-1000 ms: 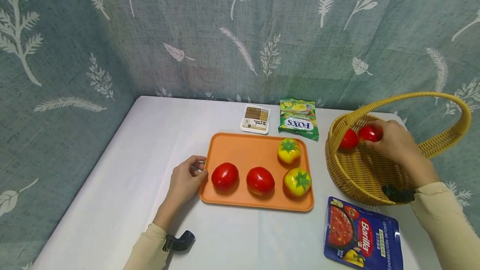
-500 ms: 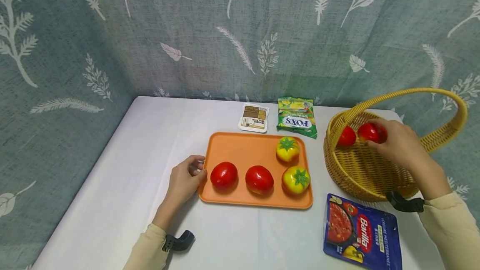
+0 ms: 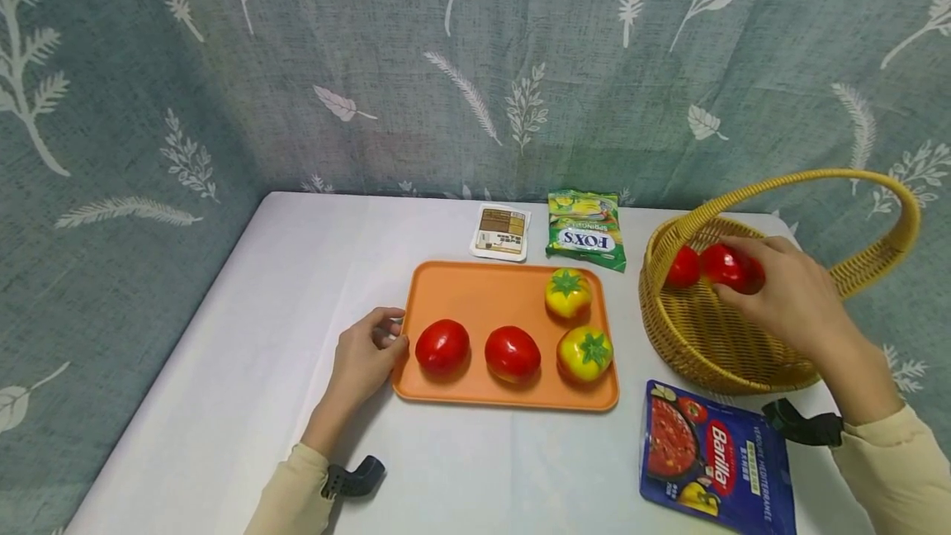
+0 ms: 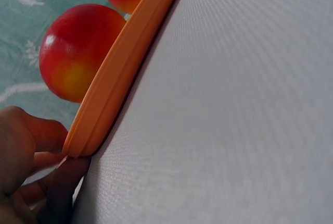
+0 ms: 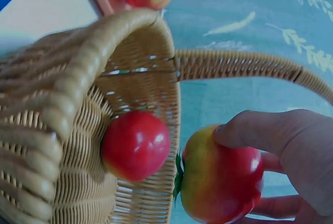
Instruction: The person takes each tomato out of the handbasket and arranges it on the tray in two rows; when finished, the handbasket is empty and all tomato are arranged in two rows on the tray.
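My right hand (image 3: 791, 291) grips a red-and-yellow tomato (image 5: 221, 177) with a green leafy top, thumb on one side and fingers on the other. In the head view it is above the wicker basket (image 3: 687, 345). Another red tomato (image 5: 136, 146) lies inside the basket, beside the held one. At the orange tray's (image 3: 475, 283) left edge, my left hand (image 3: 367, 357) pinches the rim between thumb and fingers. On the tray sit two red tomatoes, one at left (image 3: 442, 347) and one mid-tray (image 3: 513, 353), plus two yellowish ones with green tops (image 3: 584, 353) on the right.
The basket's tall handle (image 3: 810, 178) arches over its right side. A blue Barilla pouch (image 3: 716, 456) lies in front of the basket. Behind the tray are a green Fox's packet (image 3: 587, 229) and a small white-and-brown packet (image 3: 501, 232). A patterned curtain (image 3: 475, 89) borders the table.
My right hand has raised the tomato off the basket's inside, and it looks larger and nearer. The right wrist has shifted slightly right and down in view. My left hand stays on the rim.
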`<action>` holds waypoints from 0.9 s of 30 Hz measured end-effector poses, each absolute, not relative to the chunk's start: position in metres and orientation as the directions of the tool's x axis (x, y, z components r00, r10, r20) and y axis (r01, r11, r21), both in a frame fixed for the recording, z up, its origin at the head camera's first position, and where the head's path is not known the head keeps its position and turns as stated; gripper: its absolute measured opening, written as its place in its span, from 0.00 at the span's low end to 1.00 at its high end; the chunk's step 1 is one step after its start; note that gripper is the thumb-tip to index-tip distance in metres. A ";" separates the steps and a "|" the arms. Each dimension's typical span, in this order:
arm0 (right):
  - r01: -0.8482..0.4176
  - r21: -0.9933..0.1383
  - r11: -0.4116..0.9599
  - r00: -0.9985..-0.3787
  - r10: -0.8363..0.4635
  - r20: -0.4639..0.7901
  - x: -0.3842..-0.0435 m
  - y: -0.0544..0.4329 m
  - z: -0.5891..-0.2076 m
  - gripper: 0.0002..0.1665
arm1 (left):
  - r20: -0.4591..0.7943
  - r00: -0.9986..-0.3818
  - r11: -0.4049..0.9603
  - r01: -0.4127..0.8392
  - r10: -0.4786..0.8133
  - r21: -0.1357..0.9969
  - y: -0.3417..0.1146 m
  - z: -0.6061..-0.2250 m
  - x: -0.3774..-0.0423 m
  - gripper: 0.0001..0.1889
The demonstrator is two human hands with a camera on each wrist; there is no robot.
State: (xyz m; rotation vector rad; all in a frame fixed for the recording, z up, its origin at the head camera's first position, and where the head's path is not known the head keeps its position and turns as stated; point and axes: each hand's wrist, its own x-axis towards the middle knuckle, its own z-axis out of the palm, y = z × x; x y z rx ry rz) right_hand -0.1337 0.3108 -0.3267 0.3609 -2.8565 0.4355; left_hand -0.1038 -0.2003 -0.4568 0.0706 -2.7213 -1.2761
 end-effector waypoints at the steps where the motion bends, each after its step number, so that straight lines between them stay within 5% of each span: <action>1: -0.279 -0.261 0.924 -0.941 -0.208 0.268 -0.133 0.310 -0.326 0.39 | 0.105 -0.989 0.641 0.016 -0.100 0.767 -0.201 -0.457 -0.104 0.17; 27: -0.391 -0.259 0.883 -0.871 -0.264 0.415 -0.099 0.275 -0.309 0.42 | 0.105 -0.989 0.640 0.014 -0.105 0.768 -0.200 -0.458 -0.104 0.16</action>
